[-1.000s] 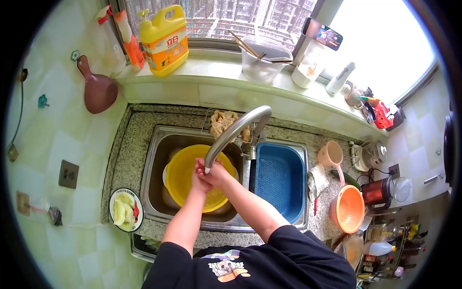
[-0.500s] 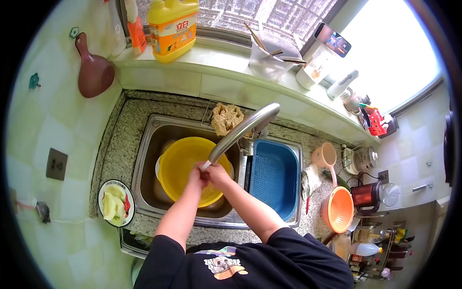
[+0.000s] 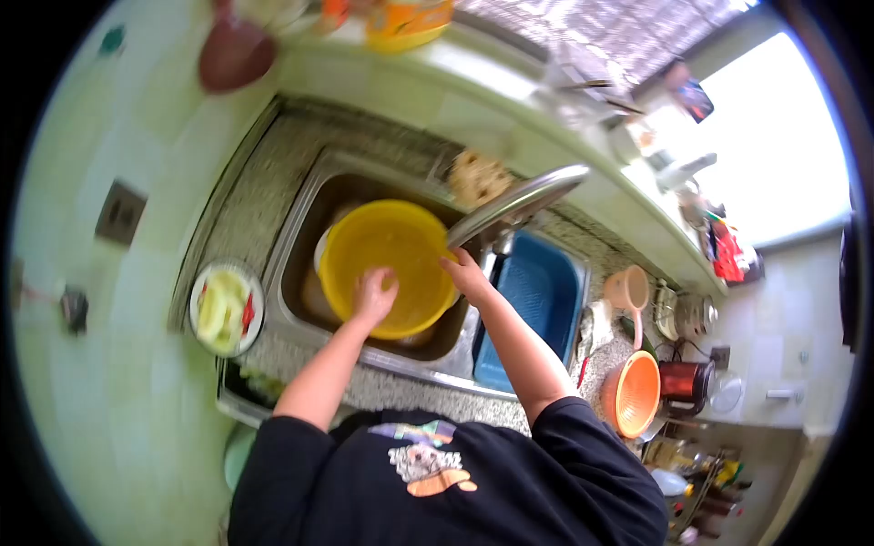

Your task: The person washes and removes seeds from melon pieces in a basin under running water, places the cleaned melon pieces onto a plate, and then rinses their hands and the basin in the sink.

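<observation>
A yellow basin [image 3: 387, 227] sits in the left bowl of the metal sink [image 3: 305, 214]. Over the basin's near side, my left hand [image 3: 375, 295] has its fingers apart, slightly curled, with nothing in them. My right hand [image 3: 467, 277] is at the basin's right rim, just below the mouth of the curved metal faucet [image 3: 523, 202]. Its fingers are parted and hold nothing visible. No stream of water shows under the faucet.
A blue perforated basket [image 3: 530, 296] fills the right bowl. Left of the sink stands a plate [image 3: 259, 314] with pale green pieces. A loofah sponge [image 3: 477, 178] lies behind the faucet. To the right are a pink dipper [image 3: 626, 289] and an orange colander [image 3: 635, 393].
My hands, together under the faucet before, have come apart: the left over the basin's near side, the right toward its right rim. The water has stopped showing. The view has tilted.
</observation>
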Motion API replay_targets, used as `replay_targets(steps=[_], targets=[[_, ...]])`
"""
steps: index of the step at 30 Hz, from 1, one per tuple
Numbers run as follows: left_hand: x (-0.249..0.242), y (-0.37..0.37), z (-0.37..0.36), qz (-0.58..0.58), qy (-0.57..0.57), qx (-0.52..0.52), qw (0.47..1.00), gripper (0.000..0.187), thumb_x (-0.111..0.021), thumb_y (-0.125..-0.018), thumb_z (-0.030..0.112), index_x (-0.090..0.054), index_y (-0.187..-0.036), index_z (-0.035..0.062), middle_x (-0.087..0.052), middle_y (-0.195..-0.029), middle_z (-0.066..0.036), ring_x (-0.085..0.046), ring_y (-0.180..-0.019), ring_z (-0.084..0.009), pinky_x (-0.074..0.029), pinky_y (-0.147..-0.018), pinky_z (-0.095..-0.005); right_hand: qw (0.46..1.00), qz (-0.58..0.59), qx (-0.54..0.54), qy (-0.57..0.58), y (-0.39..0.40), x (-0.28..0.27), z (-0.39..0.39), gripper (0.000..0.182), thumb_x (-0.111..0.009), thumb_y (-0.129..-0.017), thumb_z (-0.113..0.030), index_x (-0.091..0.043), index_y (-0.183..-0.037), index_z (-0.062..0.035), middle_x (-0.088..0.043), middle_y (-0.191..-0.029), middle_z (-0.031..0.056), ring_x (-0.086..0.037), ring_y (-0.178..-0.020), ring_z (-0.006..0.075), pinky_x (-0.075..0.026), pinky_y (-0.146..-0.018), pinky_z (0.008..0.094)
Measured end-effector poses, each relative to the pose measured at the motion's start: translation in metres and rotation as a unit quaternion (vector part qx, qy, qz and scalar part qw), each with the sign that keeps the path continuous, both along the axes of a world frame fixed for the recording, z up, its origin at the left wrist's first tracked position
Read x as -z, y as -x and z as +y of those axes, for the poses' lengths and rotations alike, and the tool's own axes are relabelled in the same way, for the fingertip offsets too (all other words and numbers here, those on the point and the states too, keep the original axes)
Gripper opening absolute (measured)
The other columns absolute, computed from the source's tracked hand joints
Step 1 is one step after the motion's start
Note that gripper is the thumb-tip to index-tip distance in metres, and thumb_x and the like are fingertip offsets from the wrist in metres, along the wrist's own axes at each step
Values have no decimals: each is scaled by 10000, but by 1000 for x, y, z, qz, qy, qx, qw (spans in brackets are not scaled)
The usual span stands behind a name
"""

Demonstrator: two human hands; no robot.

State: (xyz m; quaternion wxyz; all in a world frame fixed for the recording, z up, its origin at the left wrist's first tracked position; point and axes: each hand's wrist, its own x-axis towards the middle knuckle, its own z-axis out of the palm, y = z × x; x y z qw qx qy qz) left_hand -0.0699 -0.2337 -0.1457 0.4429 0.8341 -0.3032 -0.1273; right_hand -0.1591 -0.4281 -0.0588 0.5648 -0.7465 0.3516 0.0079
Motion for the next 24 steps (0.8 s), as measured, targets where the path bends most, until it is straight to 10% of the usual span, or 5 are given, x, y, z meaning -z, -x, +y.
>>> replay_targets(steps=[4,10,18,24], targets=[[-26,3,48,-19,-95,-199,975,641,-647,-725,131,-365,-1296,55,-283,-1346,-255,-279,-1236,-423,-249,-1023,-456,946,-45,248,-201,35,34,78,724,-587,-809,-180,-177,-1396,-73,-316,-1380,171,-335,-1254,292,-260,-1020,381],[47,-9,55,185,-3,-259,948,759,-592,-727,67,-188,-1370,64,-250,-1329,-303,-328,-1205,-427,-289,-1019,-413,732,60,400,-548,42,51,81,491,-451,-911,-238,-270,-1332,-61,-321,-1377,139,-328,-1265,297,-197,-1062,493],[-15,-17,75,208,-41,-214,954,668,-609,-685,57,-313,-1280,-7,-482,-1160,-260,-490,-1074,-395,-417,-905,-426,895,-76,260,-355,56,25,80,165,-512,-856,-67,-517,-1019,-43,-611,-929,88,-594,-793,220,-492,-675,348],[-9,-20,76,357,149,-184,903,633,-654,-652,89,-416,-1228,-19,-558,-1091,-244,-579,-992,-308,-473,-829,-417,943,-108,240,-201,21,-20,68,142,-627,-784,-68,-512,-865,-48,-546,-691,34,-488,-496,117,-425,-455,200]])
